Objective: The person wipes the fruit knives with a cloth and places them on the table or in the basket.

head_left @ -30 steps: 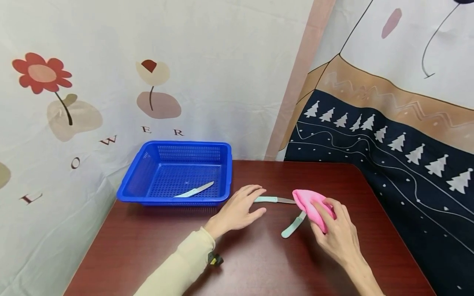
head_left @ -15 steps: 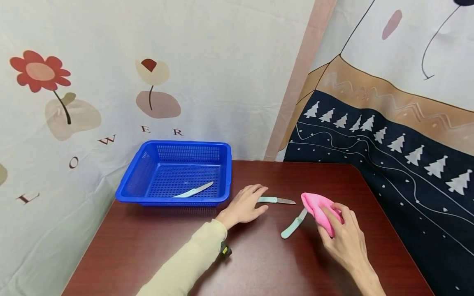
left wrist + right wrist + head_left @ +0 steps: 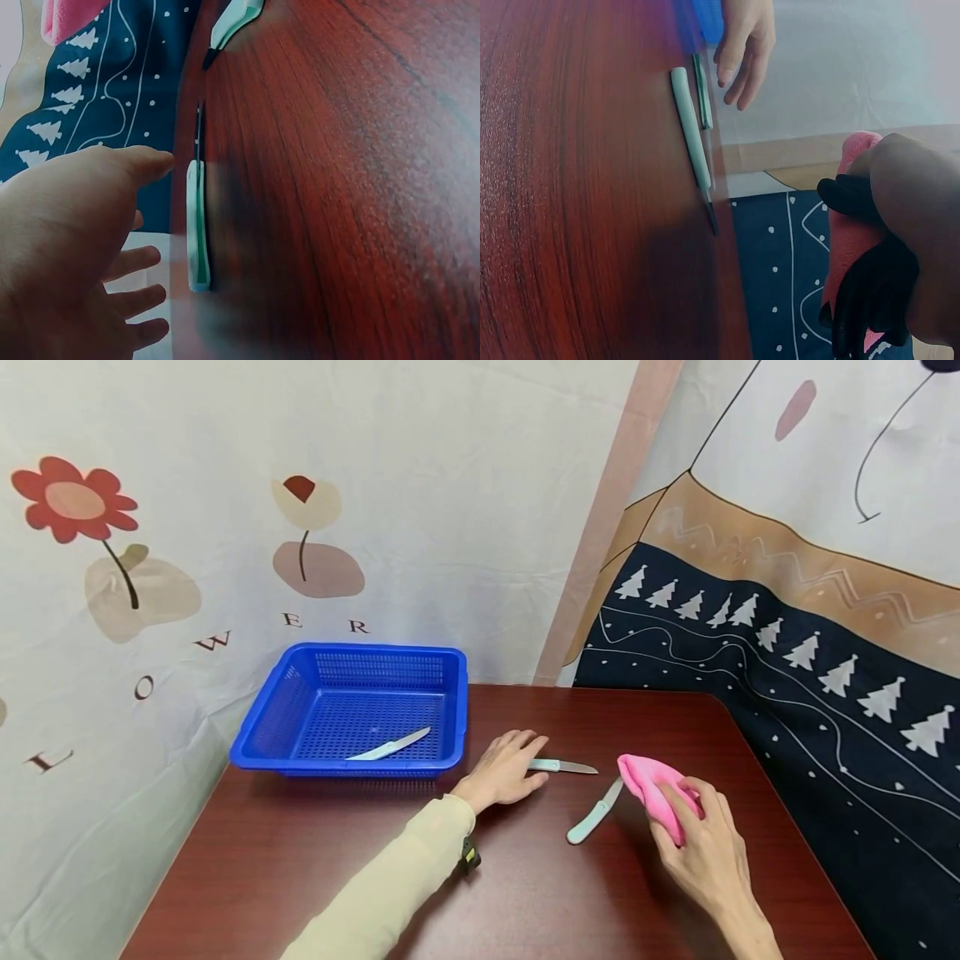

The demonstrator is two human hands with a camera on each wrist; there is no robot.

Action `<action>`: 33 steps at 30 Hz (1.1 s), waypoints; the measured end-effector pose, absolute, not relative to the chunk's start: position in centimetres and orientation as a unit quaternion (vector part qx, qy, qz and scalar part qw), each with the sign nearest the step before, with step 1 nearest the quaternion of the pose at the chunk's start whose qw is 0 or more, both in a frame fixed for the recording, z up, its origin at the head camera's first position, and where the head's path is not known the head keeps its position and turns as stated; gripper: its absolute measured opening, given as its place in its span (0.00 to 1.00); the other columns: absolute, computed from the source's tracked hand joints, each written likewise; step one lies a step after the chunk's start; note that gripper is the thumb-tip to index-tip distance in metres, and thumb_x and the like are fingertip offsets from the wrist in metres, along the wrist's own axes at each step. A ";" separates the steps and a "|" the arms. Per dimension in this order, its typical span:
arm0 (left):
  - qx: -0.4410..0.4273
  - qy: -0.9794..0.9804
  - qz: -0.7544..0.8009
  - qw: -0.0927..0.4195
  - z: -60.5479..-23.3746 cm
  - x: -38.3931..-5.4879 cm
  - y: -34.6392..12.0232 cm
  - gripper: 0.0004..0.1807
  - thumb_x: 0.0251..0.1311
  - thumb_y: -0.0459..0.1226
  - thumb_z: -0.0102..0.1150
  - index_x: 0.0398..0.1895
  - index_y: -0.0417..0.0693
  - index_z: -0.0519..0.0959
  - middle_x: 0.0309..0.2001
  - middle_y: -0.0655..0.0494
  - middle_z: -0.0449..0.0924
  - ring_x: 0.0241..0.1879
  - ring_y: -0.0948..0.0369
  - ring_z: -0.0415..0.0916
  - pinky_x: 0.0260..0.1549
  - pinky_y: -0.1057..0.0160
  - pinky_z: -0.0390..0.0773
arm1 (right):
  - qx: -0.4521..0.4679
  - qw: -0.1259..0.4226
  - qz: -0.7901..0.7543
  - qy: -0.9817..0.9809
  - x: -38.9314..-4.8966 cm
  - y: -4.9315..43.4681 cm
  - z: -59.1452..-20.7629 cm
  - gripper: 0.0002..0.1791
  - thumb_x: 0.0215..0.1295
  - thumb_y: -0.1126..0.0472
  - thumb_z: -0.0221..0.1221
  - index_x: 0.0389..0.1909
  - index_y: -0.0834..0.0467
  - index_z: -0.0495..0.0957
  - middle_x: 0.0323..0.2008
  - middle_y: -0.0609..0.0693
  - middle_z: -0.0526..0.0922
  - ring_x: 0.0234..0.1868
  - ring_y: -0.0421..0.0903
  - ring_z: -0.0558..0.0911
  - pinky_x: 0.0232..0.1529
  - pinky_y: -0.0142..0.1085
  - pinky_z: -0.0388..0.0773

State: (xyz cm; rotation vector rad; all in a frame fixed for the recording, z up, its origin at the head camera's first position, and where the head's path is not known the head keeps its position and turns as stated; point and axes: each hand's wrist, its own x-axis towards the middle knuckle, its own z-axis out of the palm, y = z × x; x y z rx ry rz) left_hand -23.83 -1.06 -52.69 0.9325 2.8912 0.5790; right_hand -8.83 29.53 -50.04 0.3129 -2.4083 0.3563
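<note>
My left hand hovers with loosely extended fingers over the handle end of a knife lying on the table. In the left wrist view that knife's pale green handle sits apart from the thumb and fingertips. A folded pink cloth is gripped between the thumb and fingers of my right hand, held above the table at the right. Just left of the cloth lies a second knife, set diagonally, its blade tip near the cloth's edge. Dark straps partly cover the right hand in its wrist view.
A blue perforated basket stands at the back left of the dark red table. Inside it lies a third knife. Printed curtains hang close behind the table and along its right side.
My right hand has drawn the pink cloth rightward and toward me, uncovering more of both knives' blades. My left hand has shifted slightly right along the first knife's handle.
</note>
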 end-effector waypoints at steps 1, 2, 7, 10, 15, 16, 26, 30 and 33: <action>0.301 0.936 0.183 0.029 -52.7 -23.9 -0.9 0.36 0.80 0.51 0.64 0.85 0.51 0.71 0.83 0.44 0.72 0.84 0.41 0.68 0.85 0.41 0.68 | 0.119 0.338 0.137 -0.923 -8.8 29.6 -50.1 0.30 0.54 0.63 0.74 0.61 0.61 0.88 0.59 0.66 0.82 0.54 0.62 0.79 0.33 0.63 0.87; 0.301 0.936 0.181 0.033 -52.9 -24.0 -0.8 0.36 0.80 0.51 0.64 0.85 0.50 0.71 0.83 0.44 0.72 0.84 0.41 0.67 0.85 0.41 0.69 | 0.118 0.338 0.138 -0.923 -8.8 29.6 -50.1 0.30 0.54 0.62 0.73 0.61 0.61 0.88 0.59 0.66 0.82 0.54 0.62 0.79 0.33 0.64 0.87; 0.307 0.933 0.183 0.029 -56.6 -25.7 -0.2 0.37 0.79 0.55 0.64 0.84 0.50 0.73 0.81 0.45 0.74 0.82 0.42 0.69 0.81 0.40 0.72 | 0.113 0.335 0.139 -0.925 -8.5 29.6 -50.3 0.30 0.53 0.63 0.74 0.61 0.62 0.88 0.59 0.65 0.82 0.55 0.62 0.79 0.34 0.64 0.88; 0.306 0.933 0.190 0.027 -59.2 -26.9 0.2 0.38 0.77 0.58 0.65 0.82 0.50 0.75 0.81 0.47 0.75 0.81 0.43 0.69 0.79 0.39 0.73 | 0.111 0.333 0.138 -0.926 -8.4 29.6 -50.4 0.30 0.53 0.63 0.74 0.61 0.62 0.89 0.59 0.65 0.82 0.54 0.62 0.79 0.33 0.63 0.88; 0.313 0.937 0.157 0.011 -60.5 -27.6 0.6 0.31 0.76 0.55 0.68 0.74 0.50 0.82 0.78 0.50 0.78 0.77 0.45 0.73 0.72 0.40 0.79 | 0.113 0.336 0.137 -0.925 -8.3 29.7 -50.5 0.29 0.53 0.62 0.74 0.60 0.62 0.89 0.59 0.65 0.82 0.54 0.61 0.79 0.31 0.62 0.88; 0.316 0.937 0.152 0.005 -60.7 -27.7 0.7 0.29 0.76 0.54 0.69 0.72 0.50 0.84 0.77 0.50 0.79 0.75 0.45 0.74 0.70 0.41 0.80 | 0.113 0.336 0.137 -0.925 -8.3 29.7 -50.5 0.29 0.53 0.62 0.74 0.60 0.62 0.89 0.59 0.65 0.82 0.54 0.61 0.79 0.31 0.62 0.88; 0.335 0.931 0.129 -0.060 -61.9 -28.7 0.7 0.14 0.74 0.47 0.72 0.59 0.59 0.91 0.59 0.56 0.84 0.55 0.52 0.82 0.51 0.52 0.86 | 0.112 0.326 0.137 -0.929 -8.2 29.8 -50.3 0.31 0.52 0.63 0.75 0.61 0.61 0.89 0.60 0.64 0.81 0.55 0.61 0.78 0.33 0.62 0.89; 0.339 0.930 0.126 -0.059 -62.0 -28.9 1.0 0.13 0.75 0.46 0.71 0.59 0.59 0.90 0.57 0.56 0.85 0.53 0.53 0.84 0.50 0.52 0.87 | 0.112 0.325 0.138 -0.929 -8.2 29.8 -50.3 0.31 0.52 0.63 0.75 0.61 0.61 0.89 0.60 0.64 0.81 0.55 0.61 0.78 0.34 0.63 0.90; 0.342 0.928 0.131 -0.063 -62.1 -28.9 1.2 0.13 0.75 0.46 0.72 0.57 0.57 0.90 0.54 0.55 0.85 0.51 0.53 0.84 0.48 0.51 0.88 | 0.112 0.323 0.138 -0.930 -8.2 29.7 -50.3 0.31 0.52 0.63 0.76 0.61 0.61 0.89 0.60 0.64 0.81 0.56 0.61 0.79 0.34 0.63 0.90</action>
